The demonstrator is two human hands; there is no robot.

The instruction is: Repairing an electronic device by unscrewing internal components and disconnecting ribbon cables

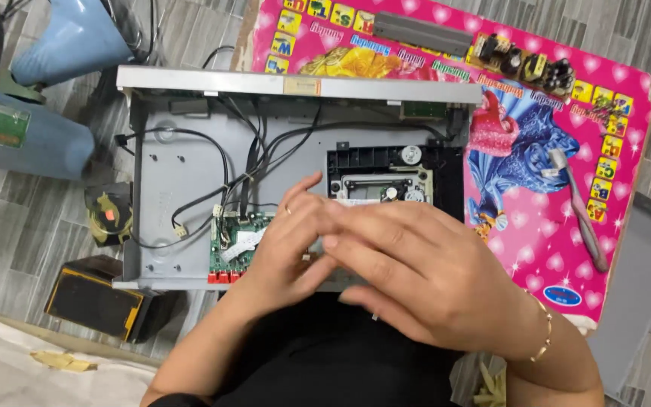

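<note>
An opened grey metal player chassis [160, 188] lies on the floor with black wires [220, 162] running across its base. A green circuit board [233, 245] sits at its near edge, and a black disc drive mechanism [386, 173] at the right. My left hand [284, 249], a ring on one finger, rests over the board's right side with its fingers reaching toward the drive. My right hand [416, 264], with a gold bracelet, overlaps the left hand's fingers just in front of the drive. Whatever lies between the fingers is hidden.
A pink picture mat [566, 181] lies under and right of the chassis, carrying a small power board [525, 64], a grey strip [420, 32] and a grey tool [585, 218]. Blue fan bases [39, 113], a black box [96, 298] and a small meter [108, 215] stand at the left.
</note>
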